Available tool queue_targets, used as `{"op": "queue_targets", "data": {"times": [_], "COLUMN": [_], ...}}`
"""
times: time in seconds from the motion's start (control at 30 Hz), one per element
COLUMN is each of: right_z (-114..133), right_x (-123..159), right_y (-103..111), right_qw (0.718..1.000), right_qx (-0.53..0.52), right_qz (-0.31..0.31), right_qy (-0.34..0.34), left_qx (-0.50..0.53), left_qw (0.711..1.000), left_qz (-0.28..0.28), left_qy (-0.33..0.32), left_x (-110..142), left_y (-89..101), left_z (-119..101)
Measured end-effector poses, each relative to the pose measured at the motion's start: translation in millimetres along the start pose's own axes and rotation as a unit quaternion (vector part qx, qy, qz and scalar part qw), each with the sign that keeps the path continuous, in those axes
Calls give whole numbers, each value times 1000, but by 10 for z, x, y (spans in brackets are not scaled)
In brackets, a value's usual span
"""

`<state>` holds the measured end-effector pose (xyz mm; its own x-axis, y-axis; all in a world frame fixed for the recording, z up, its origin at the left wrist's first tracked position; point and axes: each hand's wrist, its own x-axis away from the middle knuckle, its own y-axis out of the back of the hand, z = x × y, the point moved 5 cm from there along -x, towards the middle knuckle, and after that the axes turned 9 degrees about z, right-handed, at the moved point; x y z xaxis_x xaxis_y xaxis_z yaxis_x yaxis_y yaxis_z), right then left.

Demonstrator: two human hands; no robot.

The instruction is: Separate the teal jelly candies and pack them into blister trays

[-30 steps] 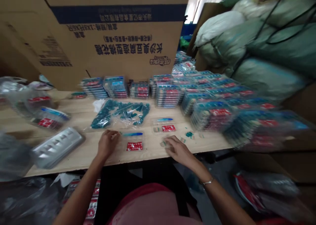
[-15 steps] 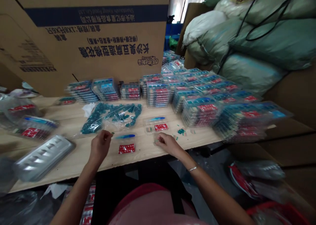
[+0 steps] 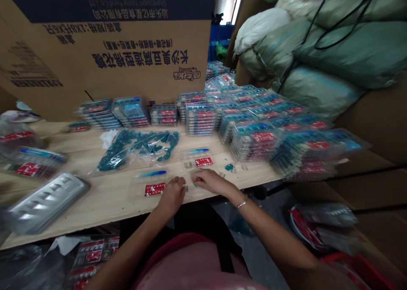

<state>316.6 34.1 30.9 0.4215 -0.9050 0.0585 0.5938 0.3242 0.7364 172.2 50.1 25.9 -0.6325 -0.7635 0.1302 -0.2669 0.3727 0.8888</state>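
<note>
My left hand (image 3: pixel 173 193) is closed in a pinch, with a small green-and-white piece (image 3: pixel 187 188) at its fingertips. Close beside it on the right, my right hand (image 3: pixel 210 181) is pinched too, and a small green piece (image 3: pixel 195 185) shows under its fingers. Left of the hands lies a clear tray with a red printed sachet (image 3: pixel 154 189) and a blue pen-like stick (image 3: pixel 153 173). Behind my right hand rests a second tray holding a red sachet (image 3: pixel 203 161), a blue stick (image 3: pixel 199 151) and a small pale-green piece (image 3: pixel 188 164).
A clear bag of teal pieces (image 3: pixel 140 148) lies behind the trays. Loose green bits (image 3: pixel 229 167) are scattered to the right. Stacked filled packs (image 3: pixel 254 141) cover the right and back. An empty moulded tray (image 3: pixel 47 203) lies left, and a large carton (image 3: pixel 121 57) stands behind.
My left hand has moved right, from the left side of the near tray to close beside my right hand. My right hand stays near the same spot. The whole view has shifted slightly.
</note>
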Motion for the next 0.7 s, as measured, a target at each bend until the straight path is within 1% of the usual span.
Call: {"op": "queue_targets", "data": {"times": [0.07, 0.17, 0.27, 0.37, 0.47, 0.53, 0.6, 0.67, 0.7], "right_z": [41, 50, 49, 67, 70, 50, 3, -41, -49], "right_x": [19, 80, 117, 127, 152, 180, 208, 231, 243], "right_y": [13, -15, -50, -57, -56, -61, -67, -73, -74], "right_qw": [999, 998, 997, 996, 995, 994, 990, 979, 972], "right_qx": [30, 33, 38, 46, 44, 14, -50, -138, -182], "right_qz": [-16, -45, -69, -80, -93, -109, -133, -148, -151], "right_qy": [5, 4, 1, 1, 3, 12, 12, 7, 6], "left_qx": [-19, -35, -45, -35, -14, 5, 49, 143, 212], "left_qw": [1000, 999, 999, 999, 1000, 1000, 998, 989, 977], "left_qz": [5, 8, 17, 25, 11, -4, -23, -31, -24], "left_qy": [5, 1, -6, -5, -9, -15, -14, -11, -17], "left_x": [31, 32, -18, -63, -70, -70, -83, -111, -126], "left_y": [21, 29, 18, 14, 43, 66, 83, 76, 61], "left_z": [-8, -51, -84, -74, -45, -28, -16, -19, -36]}}
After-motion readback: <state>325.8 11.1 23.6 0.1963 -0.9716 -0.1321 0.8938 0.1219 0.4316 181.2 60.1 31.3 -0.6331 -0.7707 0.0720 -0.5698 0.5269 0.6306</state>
